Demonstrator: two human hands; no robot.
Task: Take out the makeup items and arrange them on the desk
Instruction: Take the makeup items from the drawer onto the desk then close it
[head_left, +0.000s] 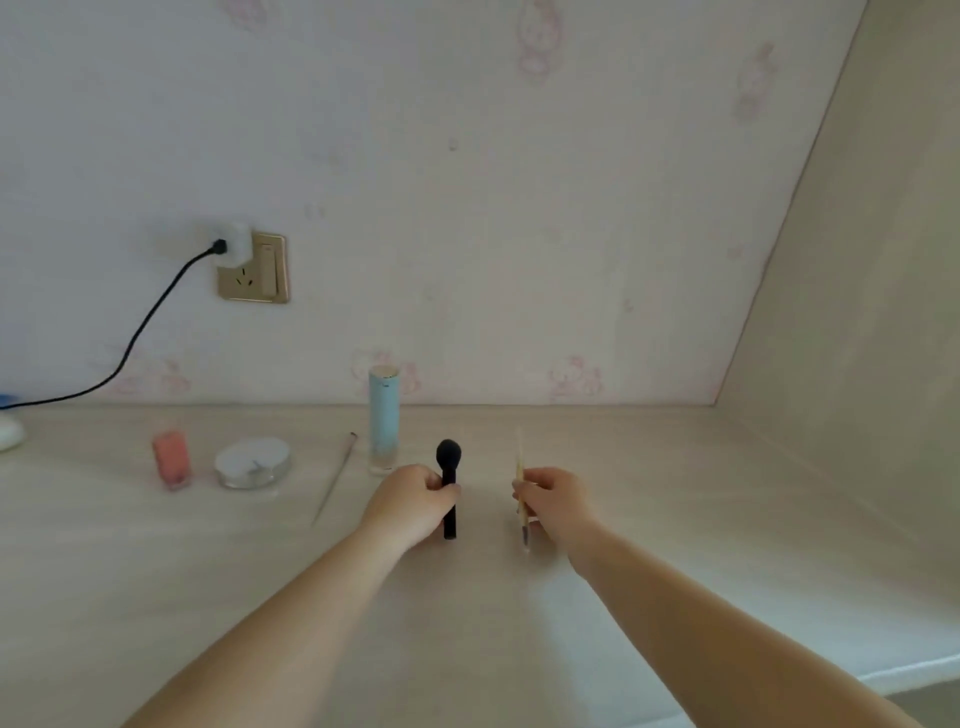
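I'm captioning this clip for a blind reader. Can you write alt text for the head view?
A left hand grips a black brush and a right hand a thin pale brush over a desk with bottles and a jar.

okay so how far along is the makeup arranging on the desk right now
Already set out in a row on the desk: pink bottle, round clear jar, thin stick and tall light blue tube. In hand: the left hand grips a black brush, the right hand pinches a slim pale brush. Left: setting both down. No bag is in view, so further items can't be judged.
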